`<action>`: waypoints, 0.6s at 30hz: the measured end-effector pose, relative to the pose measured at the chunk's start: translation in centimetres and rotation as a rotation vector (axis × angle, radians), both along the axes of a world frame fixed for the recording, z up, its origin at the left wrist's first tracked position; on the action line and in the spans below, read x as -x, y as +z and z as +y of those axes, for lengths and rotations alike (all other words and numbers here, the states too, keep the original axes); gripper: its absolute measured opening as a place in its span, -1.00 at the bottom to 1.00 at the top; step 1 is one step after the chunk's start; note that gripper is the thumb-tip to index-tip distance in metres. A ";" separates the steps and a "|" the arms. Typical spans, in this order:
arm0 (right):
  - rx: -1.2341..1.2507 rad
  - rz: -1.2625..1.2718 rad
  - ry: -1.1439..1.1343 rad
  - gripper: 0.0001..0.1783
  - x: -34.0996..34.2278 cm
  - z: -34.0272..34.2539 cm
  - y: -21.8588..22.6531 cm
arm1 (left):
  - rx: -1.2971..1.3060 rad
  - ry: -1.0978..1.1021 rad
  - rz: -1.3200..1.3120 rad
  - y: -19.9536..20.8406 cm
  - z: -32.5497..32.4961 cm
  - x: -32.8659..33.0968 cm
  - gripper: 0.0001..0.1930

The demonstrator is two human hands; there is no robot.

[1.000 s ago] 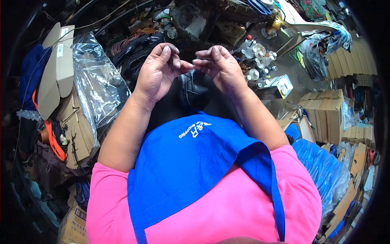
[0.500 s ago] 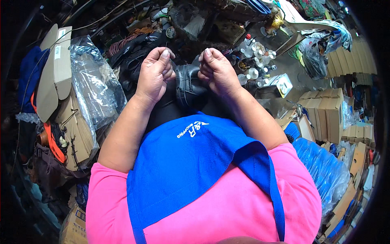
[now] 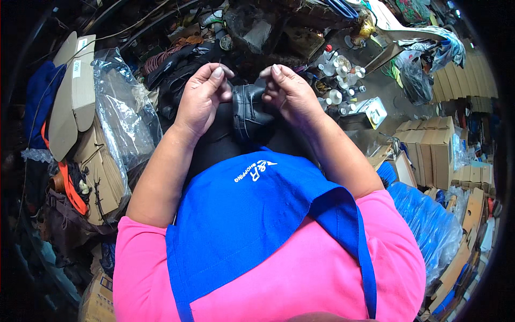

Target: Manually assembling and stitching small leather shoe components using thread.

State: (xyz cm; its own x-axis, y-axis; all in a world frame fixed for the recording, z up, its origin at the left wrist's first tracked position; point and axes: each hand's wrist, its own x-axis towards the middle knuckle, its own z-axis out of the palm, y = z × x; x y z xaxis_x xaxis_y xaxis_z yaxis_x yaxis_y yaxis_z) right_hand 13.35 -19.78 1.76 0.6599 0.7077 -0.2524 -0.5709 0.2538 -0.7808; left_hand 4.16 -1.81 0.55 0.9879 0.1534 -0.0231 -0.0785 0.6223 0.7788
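Observation:
A black leather shoe or similar stitched piece (image 3: 248, 111) sits in my lap, between my two hands. On its left, my left hand (image 3: 203, 96) is closed, thumb pressed to the forefinger. A very thin dark line rises by those fingertips, too fine to name. My right hand (image 3: 292, 92) is also closed in a pinch, on the right side of the black leather piece. Its lower fingers curl next to the leather, and whatever lies in the pinch is too small to make out. Below both hands spreads my blue apron (image 3: 241, 209).
Left of me are cardboard pieces (image 3: 80, 91) and clear plastic sheeting (image 3: 126, 102). Several bottles (image 3: 339, 70) and a white container (image 3: 370, 111) stand ahead on the right. Stacked cardboard boxes (image 3: 424, 142) and a blue plastic-wrapped bundle (image 3: 421, 220) are on my right.
My right hand has shifted slightly right and down, and its thumb has tilted. My left hand has turned a little. More of the black leather piece shows between them.

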 end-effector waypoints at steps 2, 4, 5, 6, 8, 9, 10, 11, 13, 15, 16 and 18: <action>0.067 0.005 -0.045 -0.72 0.2 -0.1 0.2 | -0.234 0.045 0.083 0.9 -0.5 0.1 -0.79; 0.063 -0.065 0.017 -0.62 0.1 -0.9 -0.2 | -0.311 0.015 0.077 1.1 -0.2 0.4 -0.75; 0.063 -0.065 0.016 -0.62 0.1 -1.3 0.0 | -0.607 0.057 0.047 1.5 -0.2 0.5 -0.77; 0.151 -0.142 0.001 -0.62 0.2 -1.6 0.4 | -0.903 0.099 0.014 2.0 -0.2 0.7 -0.78; 0.240 -0.219 -0.016 -0.62 0.6 -1.9 0.5 | -0.841 0.143 0.047 2.7 -0.6 1.0 -0.84; 0.244 -0.323 -0.031 -0.64 0.7 -1.9 0.2 | -1.055 0.131 0.040 3.0 -0.3 1.1 -0.84; 0.247 -0.427 -0.045 -0.66 0.8 -2.0 0.0 | -1.268 0.118 0.032 3.1 -0.2 1.2 -0.84; 0.250 -0.465 -0.046 -0.71 1.0 -2.1 -0.1 | -1.365 0.157 -0.010 3.2 -0.2 1.2 -0.83; 0.314 -0.511 -0.019 -0.72 1.1 -2.3 -0.3 | -1.415 0.151 -0.023 3.4 -0.3 1.6 -0.84; 0.481 -0.764 0.000 -0.73 1.2 -2.5 -0.7 | -1.466 0.145 -0.035 3.5 -0.4 1.7 -0.84; 0.480 -0.765 -0.001 -0.73 1.2 -2.4 -0.6 | -1.499 0.122 -0.016 3.6 -0.4 1.8 -0.85; 0.573 -0.925 0.026 -0.71 1.4 -2.2 -0.6 | -1.534 0.100 0.004 3.8 -0.4 1.8 -0.86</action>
